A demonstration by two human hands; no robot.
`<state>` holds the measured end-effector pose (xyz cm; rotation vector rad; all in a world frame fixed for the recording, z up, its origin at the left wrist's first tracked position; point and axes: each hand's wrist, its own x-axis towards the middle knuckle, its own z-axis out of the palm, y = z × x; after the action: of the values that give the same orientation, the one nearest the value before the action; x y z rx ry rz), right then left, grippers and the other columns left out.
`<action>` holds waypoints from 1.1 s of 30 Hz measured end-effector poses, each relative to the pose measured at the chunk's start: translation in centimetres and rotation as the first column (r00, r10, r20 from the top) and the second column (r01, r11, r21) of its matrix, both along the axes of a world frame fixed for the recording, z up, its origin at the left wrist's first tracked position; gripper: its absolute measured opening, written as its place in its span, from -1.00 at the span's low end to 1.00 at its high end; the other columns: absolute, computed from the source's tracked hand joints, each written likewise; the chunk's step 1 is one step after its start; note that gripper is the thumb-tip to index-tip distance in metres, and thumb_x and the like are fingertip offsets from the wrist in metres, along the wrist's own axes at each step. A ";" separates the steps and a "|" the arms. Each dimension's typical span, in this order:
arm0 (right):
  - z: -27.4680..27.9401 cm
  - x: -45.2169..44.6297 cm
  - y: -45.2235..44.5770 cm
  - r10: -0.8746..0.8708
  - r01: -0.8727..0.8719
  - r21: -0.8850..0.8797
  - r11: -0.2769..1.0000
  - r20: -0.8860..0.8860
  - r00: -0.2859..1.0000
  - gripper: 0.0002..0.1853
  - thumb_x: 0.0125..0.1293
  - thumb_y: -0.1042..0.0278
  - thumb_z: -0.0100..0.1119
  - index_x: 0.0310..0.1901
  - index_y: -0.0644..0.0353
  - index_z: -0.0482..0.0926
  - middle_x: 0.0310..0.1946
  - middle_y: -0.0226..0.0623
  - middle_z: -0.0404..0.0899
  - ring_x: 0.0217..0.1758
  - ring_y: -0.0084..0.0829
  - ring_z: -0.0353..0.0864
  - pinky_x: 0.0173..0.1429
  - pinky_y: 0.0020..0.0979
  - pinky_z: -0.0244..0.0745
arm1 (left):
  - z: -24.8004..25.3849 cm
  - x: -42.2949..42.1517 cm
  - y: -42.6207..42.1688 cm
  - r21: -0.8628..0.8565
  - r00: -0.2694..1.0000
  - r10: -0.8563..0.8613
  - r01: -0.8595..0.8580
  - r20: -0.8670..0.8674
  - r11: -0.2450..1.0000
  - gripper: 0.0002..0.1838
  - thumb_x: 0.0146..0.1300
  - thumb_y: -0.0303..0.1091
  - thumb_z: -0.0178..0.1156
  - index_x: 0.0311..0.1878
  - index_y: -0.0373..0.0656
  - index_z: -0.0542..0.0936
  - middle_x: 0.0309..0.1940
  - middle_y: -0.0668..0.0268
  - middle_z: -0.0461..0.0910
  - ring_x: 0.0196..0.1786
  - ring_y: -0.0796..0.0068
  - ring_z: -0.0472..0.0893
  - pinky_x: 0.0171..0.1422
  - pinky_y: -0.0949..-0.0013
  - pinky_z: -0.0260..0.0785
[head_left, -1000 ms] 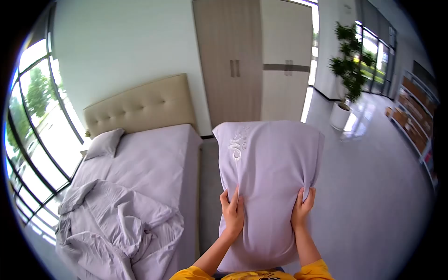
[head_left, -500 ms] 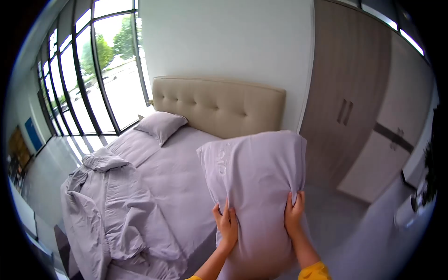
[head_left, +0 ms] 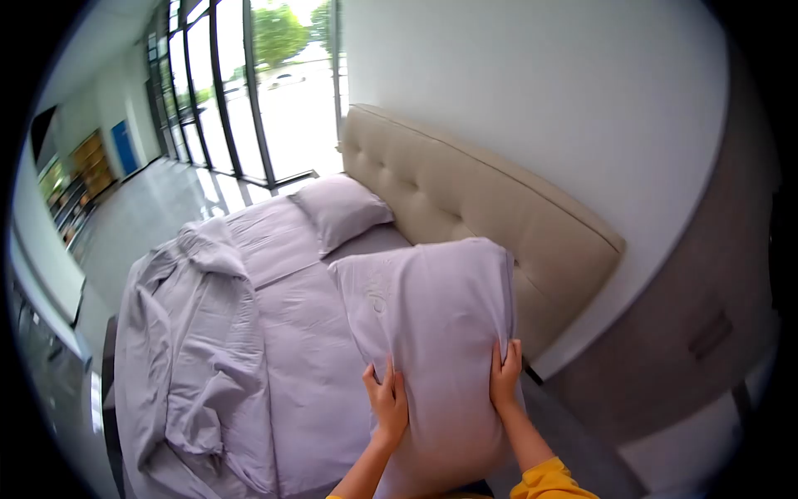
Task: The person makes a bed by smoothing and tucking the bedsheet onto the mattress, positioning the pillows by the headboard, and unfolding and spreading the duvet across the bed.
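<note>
A plump lilac pillow (head_left: 436, 333) with faint embroidered lettering is held up in front of me, over the near side of the bed. My left hand (head_left: 387, 401) grips its left side, fingers pressed into the fabric. On the opposite side, my right hand (head_left: 505, 378) is closed on the pillow's edge. Behind it lies the bed's lilac sheet (head_left: 303, 349), partly hidden by the pillow. A second lilac pillow (head_left: 342, 212) rests near the headboard at the far side.
A beige tufted headboard (head_left: 465, 195) stands against the white wall (head_left: 532, 91). A rumpled lilac quilt (head_left: 195, 349) covers the bed's left part. Tall windows (head_left: 291, 100) rise beyond the bed. Brown wardrobe doors (head_left: 657, 358) are at the right.
My view has turned left and come closer to the bed. The pillow, still in both hands, now overlaps the headboard's lower part.
</note>
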<state>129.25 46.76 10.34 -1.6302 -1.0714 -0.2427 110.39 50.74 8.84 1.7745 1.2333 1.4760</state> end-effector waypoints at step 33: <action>-8.1 1.2 7.1 0.277 -0.414 -0.192 0.890 -0.495 0.823 -0.78 0.19 0.36 -0.04 -0.44 0.38 0.42 -0.40 -0.11 0.37 -0.43 -0.15 0.35 -0.33 -0.34 0.27 | 2.8 2.3 16.6 -0.003 0.873 -0.048 0.053 -0.485 0.999 -0.65 0.07 -0.54 0.04 -0.03 -0.09 0.45 -0.13 0.09 0.36 -0.20 0.18 0.42 -0.13 0.36 0.27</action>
<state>130.41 53.89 2.20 -1.5963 -1.0418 0.5519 112.70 67.32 11.60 2.2535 1.3969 1.0317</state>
